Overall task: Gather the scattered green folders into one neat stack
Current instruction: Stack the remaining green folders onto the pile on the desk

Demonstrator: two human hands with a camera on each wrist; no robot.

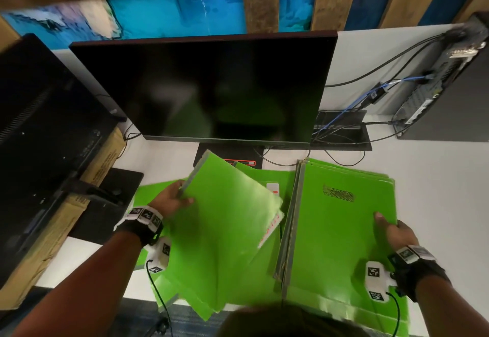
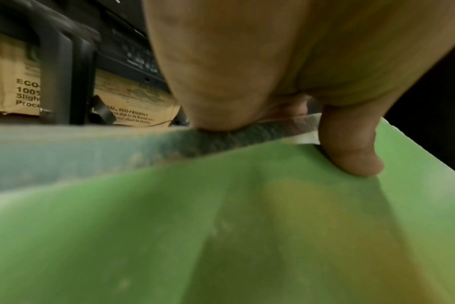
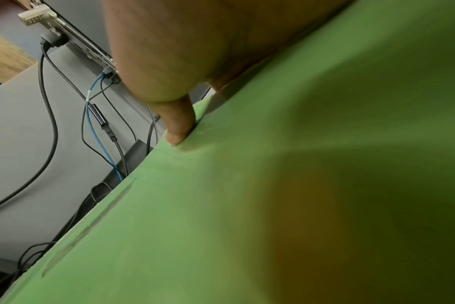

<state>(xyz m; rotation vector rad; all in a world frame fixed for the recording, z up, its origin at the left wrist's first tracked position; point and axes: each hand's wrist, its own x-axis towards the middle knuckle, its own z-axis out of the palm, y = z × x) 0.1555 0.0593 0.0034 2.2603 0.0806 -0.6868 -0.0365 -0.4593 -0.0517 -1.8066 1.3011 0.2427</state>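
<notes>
In the head view my left hand pinches a green folder by its grey spine edge and holds it tilted above the table. In the left wrist view the thumb lies on top of that folder. Several loose green folders lie fanned underneath, some overhanging the table's front edge. To the right lies a stack of green folders, slightly uneven. My right hand grips its right edge. In the right wrist view the thumb rests on the top folder, and the fingers are hidden below.
A dark monitor stands behind the folders on its base. A second screen and a cardboard box crowd the left. A computer tower and cables sit at back right on the white table.
</notes>
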